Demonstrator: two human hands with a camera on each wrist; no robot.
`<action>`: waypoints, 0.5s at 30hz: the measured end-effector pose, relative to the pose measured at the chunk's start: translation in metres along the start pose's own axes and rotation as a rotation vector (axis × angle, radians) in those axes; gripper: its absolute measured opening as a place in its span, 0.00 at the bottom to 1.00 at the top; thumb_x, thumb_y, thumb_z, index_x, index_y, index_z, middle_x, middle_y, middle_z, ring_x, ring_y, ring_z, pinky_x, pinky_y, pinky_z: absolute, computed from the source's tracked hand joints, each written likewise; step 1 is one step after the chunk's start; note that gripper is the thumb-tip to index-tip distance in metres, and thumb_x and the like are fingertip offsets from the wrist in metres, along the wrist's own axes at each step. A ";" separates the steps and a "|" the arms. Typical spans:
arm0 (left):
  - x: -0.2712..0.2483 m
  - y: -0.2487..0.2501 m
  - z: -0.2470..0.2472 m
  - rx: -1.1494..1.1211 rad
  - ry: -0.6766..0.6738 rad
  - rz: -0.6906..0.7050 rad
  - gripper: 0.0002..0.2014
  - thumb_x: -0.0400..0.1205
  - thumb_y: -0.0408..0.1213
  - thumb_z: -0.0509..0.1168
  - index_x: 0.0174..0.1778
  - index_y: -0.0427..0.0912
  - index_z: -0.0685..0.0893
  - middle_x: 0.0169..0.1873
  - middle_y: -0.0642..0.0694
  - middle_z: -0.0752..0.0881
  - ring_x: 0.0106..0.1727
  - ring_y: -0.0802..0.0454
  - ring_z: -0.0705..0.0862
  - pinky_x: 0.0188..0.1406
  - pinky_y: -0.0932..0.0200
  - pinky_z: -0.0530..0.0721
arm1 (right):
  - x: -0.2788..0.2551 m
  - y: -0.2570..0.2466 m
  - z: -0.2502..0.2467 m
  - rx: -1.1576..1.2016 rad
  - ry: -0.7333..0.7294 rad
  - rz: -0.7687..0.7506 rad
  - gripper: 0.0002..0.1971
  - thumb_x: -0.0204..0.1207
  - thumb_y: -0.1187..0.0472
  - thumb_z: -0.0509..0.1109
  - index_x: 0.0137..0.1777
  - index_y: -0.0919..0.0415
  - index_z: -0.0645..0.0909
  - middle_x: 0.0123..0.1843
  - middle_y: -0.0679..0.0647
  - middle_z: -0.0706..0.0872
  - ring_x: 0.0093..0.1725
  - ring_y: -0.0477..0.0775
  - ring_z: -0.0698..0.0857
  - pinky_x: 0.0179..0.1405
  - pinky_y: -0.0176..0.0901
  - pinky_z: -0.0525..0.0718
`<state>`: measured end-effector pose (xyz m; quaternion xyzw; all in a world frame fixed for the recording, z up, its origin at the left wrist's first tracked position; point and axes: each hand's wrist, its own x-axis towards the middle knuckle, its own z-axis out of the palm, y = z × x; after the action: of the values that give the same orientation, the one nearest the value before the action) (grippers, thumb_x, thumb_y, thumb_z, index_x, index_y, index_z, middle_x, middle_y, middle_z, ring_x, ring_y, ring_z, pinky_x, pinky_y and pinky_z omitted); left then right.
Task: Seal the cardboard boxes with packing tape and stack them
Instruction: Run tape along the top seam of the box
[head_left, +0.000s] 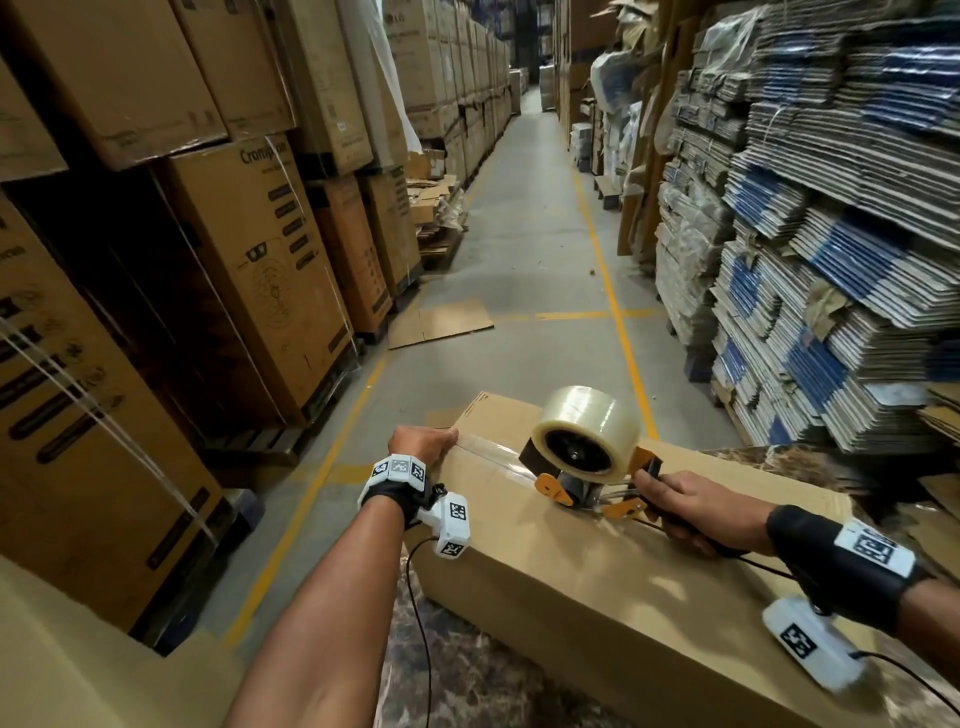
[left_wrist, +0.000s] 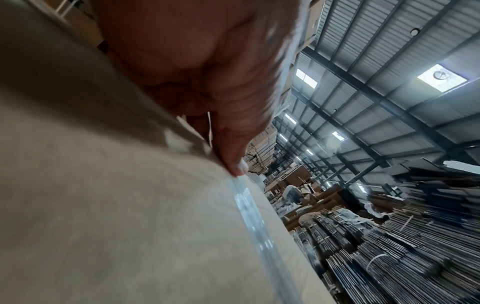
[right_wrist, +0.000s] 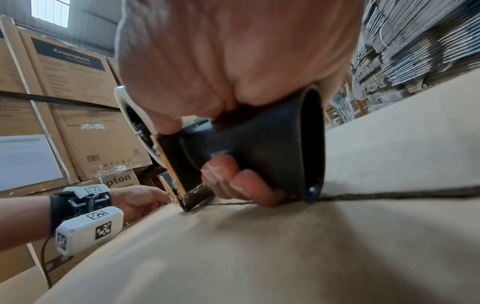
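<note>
A long cardboard box (head_left: 623, 561) lies on a marbled surface. My right hand (head_left: 685, 512) grips the black handle (right_wrist: 272, 144) of an orange tape dispenser (head_left: 587, 483), which rests on the box top and carries a clear tape roll (head_left: 587, 426). A strip of clear tape (head_left: 488, 453) runs along the seam from the dispenser to the box's far left end. There my left hand (head_left: 423, 441) bends over the edge, and its thumb (left_wrist: 237, 162) presses the tape (left_wrist: 253, 216) onto the box (left_wrist: 103, 205). The untaped seam (right_wrist: 389, 194) runs behind the dispenser.
Tall stacks of printed cartons (head_left: 249, 270) line the left of the aisle. Bundles of flattened cardboard (head_left: 831, 234) fill the racks on the right. A flat cardboard sheet (head_left: 441, 322) lies on the grey floor with yellow lines (head_left: 618, 317). Another carton (head_left: 78, 675) stands at my near left.
</note>
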<state>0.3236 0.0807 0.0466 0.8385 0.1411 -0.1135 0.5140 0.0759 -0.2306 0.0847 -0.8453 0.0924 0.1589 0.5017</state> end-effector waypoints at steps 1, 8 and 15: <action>-0.002 0.002 0.000 0.029 0.010 -0.005 0.16 0.69 0.46 0.86 0.38 0.36 0.93 0.34 0.44 0.92 0.30 0.48 0.85 0.33 0.58 0.83 | 0.000 -0.001 0.000 0.000 -0.001 0.000 0.41 0.66 0.15 0.58 0.45 0.58 0.75 0.33 0.54 0.74 0.25 0.50 0.69 0.23 0.42 0.71; -0.016 0.009 0.011 0.568 -0.102 0.334 0.17 0.86 0.43 0.68 0.69 0.41 0.85 0.63 0.38 0.89 0.64 0.37 0.87 0.68 0.43 0.84 | -0.003 -0.005 0.002 0.013 -0.015 0.035 0.34 0.74 0.22 0.56 0.46 0.58 0.75 0.32 0.53 0.73 0.25 0.49 0.68 0.24 0.42 0.69; -0.032 0.003 0.008 0.947 -0.402 0.580 0.31 0.95 0.46 0.49 0.91 0.41 0.47 0.90 0.43 0.37 0.90 0.46 0.34 0.88 0.40 0.34 | -0.005 -0.007 0.004 0.023 -0.002 0.031 0.40 0.68 0.16 0.58 0.46 0.59 0.73 0.31 0.51 0.73 0.23 0.49 0.68 0.22 0.40 0.69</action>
<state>0.2942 0.0684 0.0565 0.9430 -0.2602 -0.1757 0.1104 0.0732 -0.2243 0.0903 -0.8379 0.1068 0.1666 0.5088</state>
